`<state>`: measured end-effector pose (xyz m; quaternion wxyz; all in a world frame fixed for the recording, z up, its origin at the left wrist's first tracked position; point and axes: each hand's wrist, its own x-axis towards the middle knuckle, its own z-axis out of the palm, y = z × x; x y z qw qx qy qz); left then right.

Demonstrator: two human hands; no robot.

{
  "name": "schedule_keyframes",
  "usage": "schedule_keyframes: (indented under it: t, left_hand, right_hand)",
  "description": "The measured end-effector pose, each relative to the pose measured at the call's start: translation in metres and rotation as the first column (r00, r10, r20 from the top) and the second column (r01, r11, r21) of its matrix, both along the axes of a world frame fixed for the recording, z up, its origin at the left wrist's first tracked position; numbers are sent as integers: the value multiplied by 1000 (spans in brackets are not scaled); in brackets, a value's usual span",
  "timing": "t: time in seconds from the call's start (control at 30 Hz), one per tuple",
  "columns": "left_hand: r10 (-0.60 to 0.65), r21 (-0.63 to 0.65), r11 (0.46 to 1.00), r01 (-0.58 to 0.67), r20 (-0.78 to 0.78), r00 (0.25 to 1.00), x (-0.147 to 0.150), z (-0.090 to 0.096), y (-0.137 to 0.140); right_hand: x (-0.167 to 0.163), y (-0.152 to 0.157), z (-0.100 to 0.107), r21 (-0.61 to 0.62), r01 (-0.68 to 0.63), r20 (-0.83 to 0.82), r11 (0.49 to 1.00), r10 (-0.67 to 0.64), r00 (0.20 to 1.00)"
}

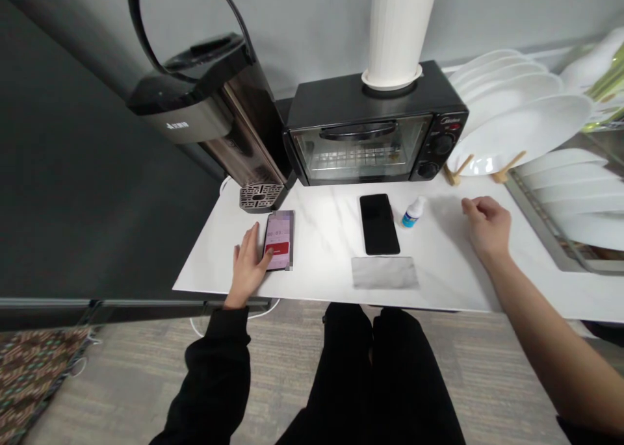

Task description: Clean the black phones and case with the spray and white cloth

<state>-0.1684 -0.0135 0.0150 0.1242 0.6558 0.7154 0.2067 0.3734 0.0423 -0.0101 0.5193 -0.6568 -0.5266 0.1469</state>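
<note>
My left hand [247, 263] lies at the left part of the white counter [316, 237], fingers extended, its thumb touching the lower screen of a lit smartphone [279, 234]. A timer-like readout and a red button show on that screen. On the right, my right hand [489, 227] rests on the counter, curled into a fist with nothing visible in it. Between the hands lies a second phone [379, 224] with a dark screen. A small white bottle with a blue label [413, 212] is just right of it. Below the dark phone is a flat folded grey cloth [385, 273].
A tall drink dispenser [248, 133] stands at the back left. Beside it is a black toaster oven [361, 146], with stacked white cups [397, 36] on top. White plates [526, 133] stand upright in a wooden rack, and more dishes [580, 195] sit in a tray far right.
</note>
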Motion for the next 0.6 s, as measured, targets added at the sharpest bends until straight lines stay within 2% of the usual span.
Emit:
schedule_keyframes:
  t: [0.1,0.2,0.33,0.47,0.6]
  left_hand:
    - [-15,-13,1000,15,-15,1000,-1,0,2]
    - [-25,-19,1000,24,-27,999,-3,-2,3]
    - [-26,-20,999,25,-47,999,-7,-4,5]
    - [-33,4,999,33,-44,999,-8,-4,7]
    - [-34,10,999,35,-18,999,-6,-1,7]
  right_hand:
    - [0,1,2,-111,117,50,987,-112,992]
    - [5,9,8,-242,97,151,966,-61,987]
    - [12,27,15,-304,58,335,951,50,941]
    - [9,38,11,-331,135,506,934,55,861]
    - [6,39,9,-365,222,584,904,36,811]
